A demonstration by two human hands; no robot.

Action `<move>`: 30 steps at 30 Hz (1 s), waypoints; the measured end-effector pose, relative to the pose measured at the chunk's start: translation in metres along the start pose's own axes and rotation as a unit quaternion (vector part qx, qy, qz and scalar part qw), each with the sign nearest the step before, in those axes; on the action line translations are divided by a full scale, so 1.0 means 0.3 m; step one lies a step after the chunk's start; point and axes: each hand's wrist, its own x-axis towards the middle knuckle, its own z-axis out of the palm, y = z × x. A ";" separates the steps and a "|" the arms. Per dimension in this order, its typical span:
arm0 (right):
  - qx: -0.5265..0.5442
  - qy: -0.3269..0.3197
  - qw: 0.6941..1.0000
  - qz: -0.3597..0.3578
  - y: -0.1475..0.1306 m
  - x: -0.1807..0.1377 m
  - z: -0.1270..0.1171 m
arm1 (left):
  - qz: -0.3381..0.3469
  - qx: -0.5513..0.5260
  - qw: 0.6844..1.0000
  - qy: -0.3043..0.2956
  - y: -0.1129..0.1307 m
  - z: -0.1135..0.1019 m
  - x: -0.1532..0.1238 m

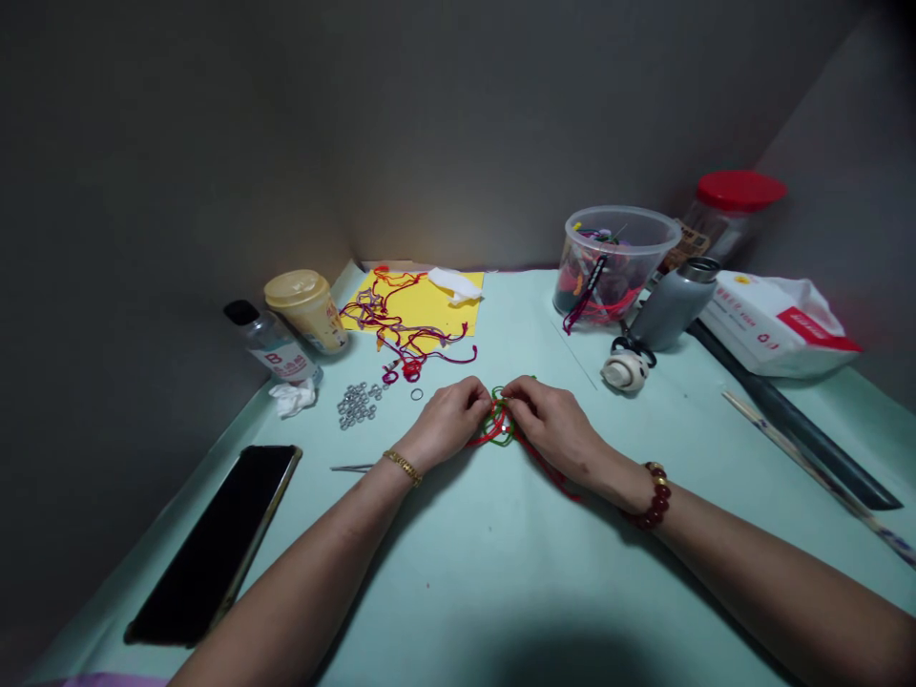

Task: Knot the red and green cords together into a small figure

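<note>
My left hand [449, 420] and my right hand [551, 422] meet at the middle of the pale green table [501, 572]. Both are pinched on a small bundle of red and green cords [501, 425] lying between their fingertips. A red strand trails from the bundle back under my right hand toward the wrist. A gold bracelet circles my left wrist and a dark red bead bracelet circles my right. How the cords are knotted is hidden by the fingers.
Small metal rings [358, 403], a tissue [293, 396], a clear bottle [272, 345] and a lidded cup [307, 307] lie left. Loose cords cover yellow paper [422, 305]. A phone [218, 539] and tweezers [352, 468] sit near left. A tub [615, 262], flask [673, 301], red-lidded jar [730, 212], packet [777, 324] and sticks [808, 458] stand right.
</note>
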 end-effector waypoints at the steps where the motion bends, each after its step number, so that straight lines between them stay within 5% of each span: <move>1: -0.004 0.012 1.000 -0.012 0.004 -0.006 -0.001 | -0.001 -0.003 1.000 0.000 0.000 -0.002 -0.001; 5: -0.021 0.030 0.999 -0.028 0.015 -0.041 -0.008 | -0.001 0.002 1.000 -0.004 0.003 -0.010 -0.006; 19: -0.131 -0.075 0.989 -0.001 0.010 -0.114 -0.004 | 0.014 0.028 0.999 0.025 -0.035 -0.045 0.010; 30: -0.155 -0.074 0.985 -0.020 0.017 -0.113 0.000 | -0.070 -0.041 0.991 0.110 -0.045 -0.031 0.038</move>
